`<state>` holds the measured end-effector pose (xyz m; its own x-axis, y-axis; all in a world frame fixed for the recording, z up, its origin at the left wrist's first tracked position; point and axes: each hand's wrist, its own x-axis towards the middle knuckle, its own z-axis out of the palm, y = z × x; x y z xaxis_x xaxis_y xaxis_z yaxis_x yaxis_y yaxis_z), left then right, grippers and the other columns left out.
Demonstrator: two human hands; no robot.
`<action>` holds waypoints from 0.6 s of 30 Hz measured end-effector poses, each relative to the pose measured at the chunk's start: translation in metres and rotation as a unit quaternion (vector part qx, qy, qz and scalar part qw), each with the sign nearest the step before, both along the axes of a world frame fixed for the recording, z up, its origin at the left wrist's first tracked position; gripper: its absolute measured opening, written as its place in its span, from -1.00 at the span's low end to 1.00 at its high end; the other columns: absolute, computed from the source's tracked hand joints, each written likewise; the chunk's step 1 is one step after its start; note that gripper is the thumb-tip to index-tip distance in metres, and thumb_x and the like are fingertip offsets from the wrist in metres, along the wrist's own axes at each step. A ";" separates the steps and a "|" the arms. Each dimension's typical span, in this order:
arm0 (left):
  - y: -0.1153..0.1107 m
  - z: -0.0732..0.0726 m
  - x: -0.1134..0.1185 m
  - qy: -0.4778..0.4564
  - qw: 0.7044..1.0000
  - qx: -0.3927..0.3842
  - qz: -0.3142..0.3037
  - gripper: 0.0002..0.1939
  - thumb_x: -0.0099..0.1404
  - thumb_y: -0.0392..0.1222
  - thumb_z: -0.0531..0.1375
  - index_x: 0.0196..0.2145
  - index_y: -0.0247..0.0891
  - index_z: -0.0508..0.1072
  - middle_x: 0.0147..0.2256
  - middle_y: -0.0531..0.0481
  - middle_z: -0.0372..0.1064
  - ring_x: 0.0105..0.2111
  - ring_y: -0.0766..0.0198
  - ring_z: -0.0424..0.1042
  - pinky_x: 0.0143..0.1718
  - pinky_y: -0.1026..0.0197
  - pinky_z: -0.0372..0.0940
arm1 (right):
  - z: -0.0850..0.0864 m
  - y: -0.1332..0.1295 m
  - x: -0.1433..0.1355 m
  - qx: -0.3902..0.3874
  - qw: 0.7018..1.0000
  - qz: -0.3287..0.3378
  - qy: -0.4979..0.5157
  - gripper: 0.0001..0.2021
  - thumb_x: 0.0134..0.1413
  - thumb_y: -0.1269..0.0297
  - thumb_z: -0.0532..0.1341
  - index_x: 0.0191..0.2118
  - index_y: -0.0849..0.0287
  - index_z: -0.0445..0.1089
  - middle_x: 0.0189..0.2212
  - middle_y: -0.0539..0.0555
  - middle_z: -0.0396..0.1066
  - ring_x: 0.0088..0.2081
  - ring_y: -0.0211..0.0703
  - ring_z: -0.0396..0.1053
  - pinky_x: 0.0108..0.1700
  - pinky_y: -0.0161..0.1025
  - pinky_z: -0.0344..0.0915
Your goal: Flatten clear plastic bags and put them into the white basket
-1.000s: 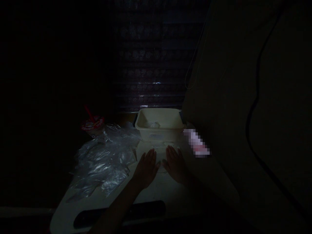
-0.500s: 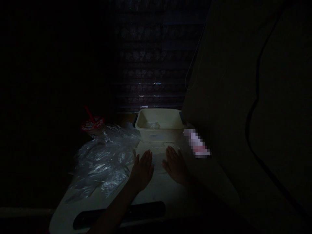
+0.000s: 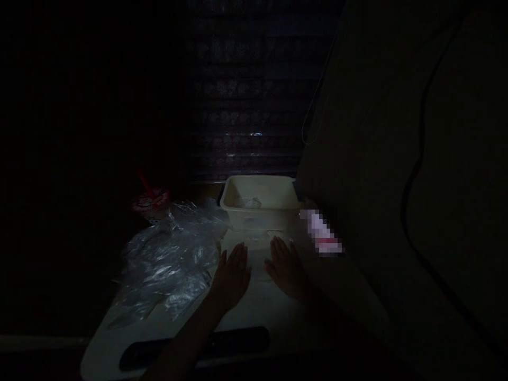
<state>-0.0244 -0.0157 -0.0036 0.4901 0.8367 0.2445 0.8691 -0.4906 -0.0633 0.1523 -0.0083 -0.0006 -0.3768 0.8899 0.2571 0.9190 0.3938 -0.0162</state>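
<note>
My left hand lies flat on the pale tabletop, fingers stretched forward. Opposite it, my right hand rests the same way, palm down with the thumb out to the side. A thin clear sheet or bag seems to lie between and under the hands; the dimness hides its edges. Beyond the fingertips stands a cream plastic basin, with a small crumpled clear thing inside. A heap of clear plastic bags spreads left of my left hand.
A cup with a red-patterned lid and red straw stands at the far left. Right of the basin is a blurred pink-and-white item. A dark slot runs along the table's near edge. Behind hangs a blind; a cable runs down the right.
Both hands keep almost the same place and pose. The view has shifted very slightly and looks a bit darker.
</note>
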 end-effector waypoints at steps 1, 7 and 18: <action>0.000 0.000 0.000 0.001 1.000 -0.001 0.000 -0.55 0.22 -0.20 -0.18 0.04 -0.47 0.03 0.07 -0.25 -0.05 0.07 0.10 -0.08 -0.01 -0.07 -0.09 | 0.000 0.000 0.000 -0.001 1.000 0.001 0.000 -0.47 0.08 0.14 -0.21 0.03 0.48 0.05 0.04 0.32 0.01 0.08 0.01 -0.11 0.05 0.03 -0.25; 0.001 -0.001 0.001 0.003 1.000 -0.003 0.001 -0.55 0.22 -0.21 -0.17 0.04 -0.48 0.02 0.07 -0.25 -0.06 0.07 0.10 -0.09 -0.01 -0.06 -0.11 | -0.001 0.001 0.000 -0.006 1.000 -0.001 0.004 -0.48 0.08 0.14 -0.20 0.02 0.46 0.07 0.03 0.31 0.03 0.08 0.01 -0.10 0.05 0.02 -0.24; 0.000 0.003 0.001 0.001 1.000 -0.007 0.001 -0.54 0.22 -0.20 -0.16 0.03 -0.48 0.04 0.06 -0.26 -0.03 0.06 0.09 -0.06 -0.02 -0.06 -0.08 | -0.010 0.003 0.003 0.022 0.999 0.009 0.043 -0.52 0.07 0.15 -0.16 0.00 0.41 0.10 0.02 0.30 0.06 0.07 -0.01 -0.06 0.04 0.02 -0.19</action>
<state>-0.0238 -0.0159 -0.0008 0.4893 0.8405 0.2327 0.8696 -0.4903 -0.0575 0.1555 -0.0054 -0.0101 -0.3682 0.8702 0.3273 0.9076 0.4128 -0.0766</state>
